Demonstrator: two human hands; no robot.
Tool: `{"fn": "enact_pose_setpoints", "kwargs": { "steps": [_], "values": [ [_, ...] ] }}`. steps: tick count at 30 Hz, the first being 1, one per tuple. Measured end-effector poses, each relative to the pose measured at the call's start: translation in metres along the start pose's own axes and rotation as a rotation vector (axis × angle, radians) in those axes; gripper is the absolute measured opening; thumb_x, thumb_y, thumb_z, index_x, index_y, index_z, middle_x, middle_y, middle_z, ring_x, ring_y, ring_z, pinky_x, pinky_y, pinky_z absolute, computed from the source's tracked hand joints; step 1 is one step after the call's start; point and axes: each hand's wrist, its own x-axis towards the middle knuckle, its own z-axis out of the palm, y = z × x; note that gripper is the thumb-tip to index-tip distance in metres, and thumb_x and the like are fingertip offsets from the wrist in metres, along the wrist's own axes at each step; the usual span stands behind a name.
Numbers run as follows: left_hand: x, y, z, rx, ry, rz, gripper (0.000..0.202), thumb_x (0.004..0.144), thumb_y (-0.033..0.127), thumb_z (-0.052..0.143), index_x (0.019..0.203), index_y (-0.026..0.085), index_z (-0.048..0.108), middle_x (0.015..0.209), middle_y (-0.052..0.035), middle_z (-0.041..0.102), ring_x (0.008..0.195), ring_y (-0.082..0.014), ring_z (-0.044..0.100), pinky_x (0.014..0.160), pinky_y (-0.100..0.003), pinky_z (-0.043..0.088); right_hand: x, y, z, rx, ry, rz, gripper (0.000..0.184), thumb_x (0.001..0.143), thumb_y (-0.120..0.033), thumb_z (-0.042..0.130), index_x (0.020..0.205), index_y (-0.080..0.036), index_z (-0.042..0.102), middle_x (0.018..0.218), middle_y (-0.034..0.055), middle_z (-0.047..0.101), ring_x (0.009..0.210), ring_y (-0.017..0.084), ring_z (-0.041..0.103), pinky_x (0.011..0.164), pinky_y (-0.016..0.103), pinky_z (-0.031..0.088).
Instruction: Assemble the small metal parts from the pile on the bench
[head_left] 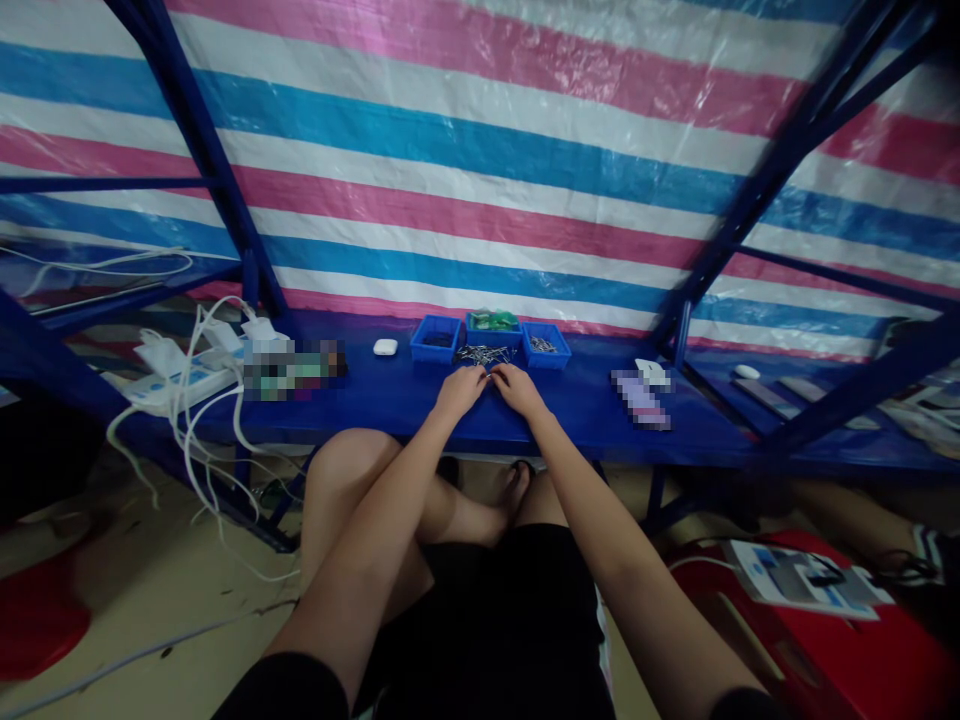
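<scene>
- Centrally, the left hand (463, 388) and the right hand (519, 385) nearly meet at the fingertips over a blue table (577, 395).
- Each hand's fingers are bent and drawn close; whether they are clamped on a small piece, I cannot tell, as the detail is too fine.
- A loose pile of thin metal pieces (484, 355) lies on the table just beyond the fingertips.
- Around the pile's far side stand three blue trays: the left tray (433, 355) holds dark pieces, the middle tray (491, 338) green packaging, the right tray (547, 361) silvery pieces.
- Left of the trays sits a small white case (385, 347); farther left, white cables (184, 400) trail over the edge.
- Behind the table hangs a striped sheet (465, 170) in pink, white and blue.
</scene>
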Motion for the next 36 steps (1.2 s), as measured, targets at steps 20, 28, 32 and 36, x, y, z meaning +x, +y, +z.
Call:
{"fn": "enact_pose_setpoints", "kwargs": {
  "steps": [20,28,32,36],
  "values": [
    [0.0011,-0.0011,0.0031,-0.011,0.007,-0.001,0.023,0.089,0.03,0.042,0.1,0.019,0.059,0.096,-0.0075,0.064,0.094,-0.0189,0.057,0.078,-0.026,0.043,0.0008,0.002,0.0013,-0.042,-0.017,0.025,0.02,0.089,-0.023,0.041,0.097,-0.019,0.059,0.092,0.0058,0.062,0.088,0.016,0.054,0.08,0.026,0.039],
    [0.002,-0.0031,0.0056,0.004,0.009,0.011,0.024,0.089,0.03,0.042,0.1,0.019,0.059,0.095,-0.008,0.064,0.093,-0.0195,0.057,0.078,-0.027,0.043,0.0009,0.0029,0.0024,-0.035,-0.019,0.035,0.02,0.088,-0.024,0.042,0.096,-0.018,0.059,0.091,0.0063,0.061,0.088,0.017,0.054,0.081,0.027,0.04],
    [0.0012,-0.0017,0.0036,0.008,0.001,0.009,0.024,0.089,0.03,0.042,0.101,0.019,0.059,0.096,-0.0081,0.064,0.094,-0.0195,0.057,0.079,-0.027,0.043,0.0006,0.0027,0.0021,-0.044,-0.019,0.033,0.019,0.088,-0.023,0.042,0.096,-0.019,0.059,0.091,0.0058,0.061,0.088,0.017,0.054,0.08,0.027,0.039],
    [0.0004,-0.0004,0.0018,0.01,-0.009,0.001,0.024,0.089,0.031,0.041,0.101,0.018,0.058,0.097,-0.0082,0.064,0.094,-0.0193,0.056,0.079,-0.027,0.043,0.0005,0.0027,0.0022,-0.051,-0.018,0.032,0.02,0.088,-0.024,0.042,0.095,-0.019,0.059,0.09,0.0057,0.061,0.087,0.016,0.054,0.079,0.026,0.039]
  ]
}}
